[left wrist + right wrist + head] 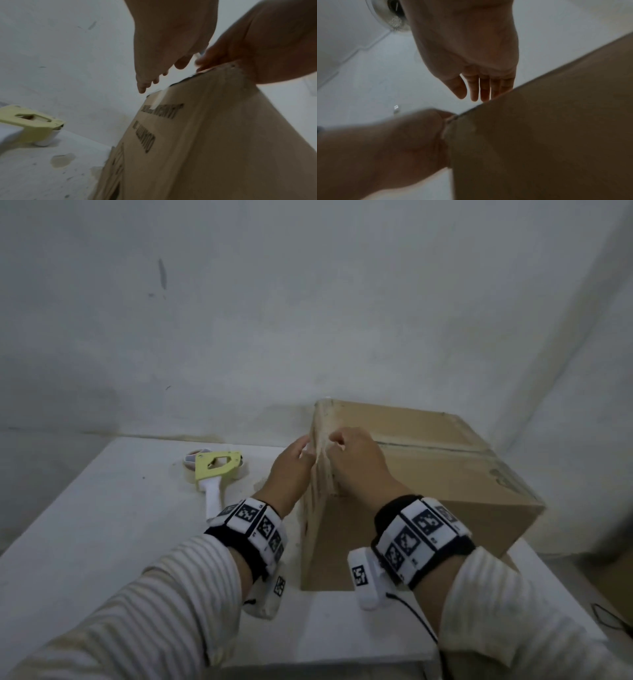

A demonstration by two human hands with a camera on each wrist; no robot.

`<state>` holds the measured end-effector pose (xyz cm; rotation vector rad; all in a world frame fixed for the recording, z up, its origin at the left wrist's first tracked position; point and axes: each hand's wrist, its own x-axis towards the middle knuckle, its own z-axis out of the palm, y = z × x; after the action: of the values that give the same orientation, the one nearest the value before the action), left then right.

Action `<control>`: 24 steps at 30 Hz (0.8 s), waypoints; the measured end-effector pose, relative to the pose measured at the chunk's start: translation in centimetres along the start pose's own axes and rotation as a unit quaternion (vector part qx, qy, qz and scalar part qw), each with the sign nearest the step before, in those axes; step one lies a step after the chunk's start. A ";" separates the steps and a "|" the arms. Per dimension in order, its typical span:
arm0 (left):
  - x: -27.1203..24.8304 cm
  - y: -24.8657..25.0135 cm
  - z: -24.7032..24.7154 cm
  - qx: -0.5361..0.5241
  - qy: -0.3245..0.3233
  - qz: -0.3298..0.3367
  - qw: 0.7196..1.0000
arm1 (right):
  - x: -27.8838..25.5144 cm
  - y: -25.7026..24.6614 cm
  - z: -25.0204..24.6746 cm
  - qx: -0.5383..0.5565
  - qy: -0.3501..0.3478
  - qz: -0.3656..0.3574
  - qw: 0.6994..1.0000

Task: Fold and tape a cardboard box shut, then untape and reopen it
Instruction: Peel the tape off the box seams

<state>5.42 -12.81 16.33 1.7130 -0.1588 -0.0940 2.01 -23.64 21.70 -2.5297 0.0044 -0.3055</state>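
Closed box (428,474) on the white tabletop (102,525), flaps down. Both hands meet at its upper left edge. Left hand (291,470) reaches up beside the box's left face, fingers (144,83) extended and loose; whether it holds anything cannot be told. Right hand (356,463) lies over the top edge, fingers curled, seemingly pinching clear tape (320,450) there. Tape dispenser (215,470) lies left of the box, apart.

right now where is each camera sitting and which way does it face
Head: above, facing forward and down at the cardboard box, tape dispenser, left hand, right hand and both sleeves.
Left wrist: low beside the box's printed side, facing up along the left hand's fingers.
Right wrist: under the right hand, facing up past the box edge.
Both wrist views show both hands and the box.
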 end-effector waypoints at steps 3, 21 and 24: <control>-1.0 1.6 2.1 0.011 0.013 0.017 1.000 | -0.8 2.5 0.0 -0.084 -0.056 -0.014 0.995; -2.5 0.5 4.6 -0.123 -0.009 -0.038 0.992 | -2.1 4.3 1.3 -0.125 -0.011 -0.101 0.987; -1.4 1.0 4.1 -0.118 -0.021 -0.066 0.991 | -2.2 4.3 1.2 -0.132 -0.021 -0.106 0.985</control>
<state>3.38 -16.75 16.68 1.4842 -0.0616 -0.2388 0.41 -26.41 17.86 -2.8047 -0.2594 -0.3573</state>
